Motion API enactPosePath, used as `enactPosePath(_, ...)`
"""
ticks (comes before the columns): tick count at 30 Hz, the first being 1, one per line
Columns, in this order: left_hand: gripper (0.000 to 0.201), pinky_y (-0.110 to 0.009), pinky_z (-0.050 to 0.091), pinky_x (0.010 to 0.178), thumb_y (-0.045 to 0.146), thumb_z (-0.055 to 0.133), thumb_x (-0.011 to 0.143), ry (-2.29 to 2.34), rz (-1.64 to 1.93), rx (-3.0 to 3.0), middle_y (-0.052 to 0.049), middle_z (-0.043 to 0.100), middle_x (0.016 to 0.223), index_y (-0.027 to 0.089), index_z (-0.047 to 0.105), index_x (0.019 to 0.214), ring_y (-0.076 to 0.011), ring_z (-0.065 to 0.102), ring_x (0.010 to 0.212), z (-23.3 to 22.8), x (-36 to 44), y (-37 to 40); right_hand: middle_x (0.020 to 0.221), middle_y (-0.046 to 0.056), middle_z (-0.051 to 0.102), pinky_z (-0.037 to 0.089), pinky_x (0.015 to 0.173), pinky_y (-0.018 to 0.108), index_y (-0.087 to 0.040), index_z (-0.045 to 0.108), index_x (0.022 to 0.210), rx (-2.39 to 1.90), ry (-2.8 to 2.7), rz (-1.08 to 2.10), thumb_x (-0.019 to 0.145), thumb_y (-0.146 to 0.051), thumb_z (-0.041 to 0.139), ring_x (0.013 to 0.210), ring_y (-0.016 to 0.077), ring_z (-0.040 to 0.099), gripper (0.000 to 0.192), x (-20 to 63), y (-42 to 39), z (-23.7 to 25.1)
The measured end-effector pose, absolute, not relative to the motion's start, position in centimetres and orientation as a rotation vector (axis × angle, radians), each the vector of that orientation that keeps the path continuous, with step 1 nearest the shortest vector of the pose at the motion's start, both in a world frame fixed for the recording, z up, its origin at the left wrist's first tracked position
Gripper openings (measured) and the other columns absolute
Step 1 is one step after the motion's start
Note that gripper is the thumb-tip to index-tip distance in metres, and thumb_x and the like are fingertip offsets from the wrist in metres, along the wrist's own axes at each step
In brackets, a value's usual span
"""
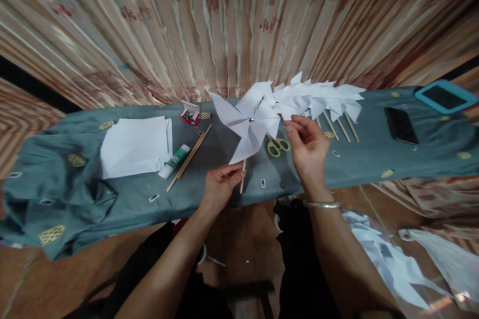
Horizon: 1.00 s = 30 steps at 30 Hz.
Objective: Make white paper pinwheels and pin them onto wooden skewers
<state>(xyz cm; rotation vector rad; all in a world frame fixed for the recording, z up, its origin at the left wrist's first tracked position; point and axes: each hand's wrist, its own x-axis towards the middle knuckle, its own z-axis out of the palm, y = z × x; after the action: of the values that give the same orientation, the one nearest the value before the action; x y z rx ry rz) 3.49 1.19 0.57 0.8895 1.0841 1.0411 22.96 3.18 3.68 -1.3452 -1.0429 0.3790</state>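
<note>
The left hand (220,182) is pinching the stick of a pinwheel (250,122); the right hand (307,144), fingers curled, is touching its blade. Finished pinwheels (322,99) are lying upper right; paper (132,147) and sticks (189,158) are waiting at left.

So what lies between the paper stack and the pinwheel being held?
In the head view: a glue stick and wooden sticks, on the cloth between paper stack and pinwheel.

White paper pinwheel (249,122) — upright on wooden stick, silver pin (center), above grey cloth
</note>
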Motion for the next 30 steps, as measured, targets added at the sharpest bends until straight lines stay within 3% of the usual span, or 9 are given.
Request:
enactPosePath(8, 0.021, -0.024, 0.052, 0.066, 0.023, 0.082, 0.05, 1.078, 0.996, 0.853, -0.002, 0.078, 0.073, 0.021, 0.08, 0.071, -0.0139, 0.067, 0.065, 0.7, 3.6, 1.0, 0.094, 0.005, 0.073, 0.054, 0.084, 0.038, -0.022, 0.068, 0.101, -1.322, -1.044, 0.47, 0.074, -0.035, 0.074, 0.089, 0.0194, 0.069, 0.03, 23.2, 3.7, 2.5)
enactPosePath(21, 0.021, -0.027, 0.054, 0.068, 0.027, 0.082, 0.05, 1.123, 1.018, 0.884, -0.003, 0.077, 0.072, 0.021, 0.079, 0.07, -0.0153, 0.067, 0.066, 0.7, 3.4, 1.2, 0.069, -0.002, 0.07, 0.052, 0.064, 0.029, -0.022, 0.07, 0.09, -1.31, -0.911, 0.626, 0.066, -0.035, 0.078, 0.064, 0.0132, 0.063, 0.029, 22.4, 3.6, 3.3)
enactPosePath(30, 0.02, -0.028, 0.055, 0.073, 0.026, 0.082, 0.053, 1.118, 1.044, 0.902, -0.003, 0.078, 0.076, 0.021, 0.079, 0.073, -0.0166, 0.069, 0.071, 0.6, 3.3, 1.2, 0.07, -0.002, 0.071, 0.054, 0.066, 0.028, -0.023, 0.071, 0.089, -1.273, -0.847, 0.727, 0.064, -0.034, 0.079, 0.065, 0.0129, 0.065, 0.028, 21.9, 3.4, 3.4)
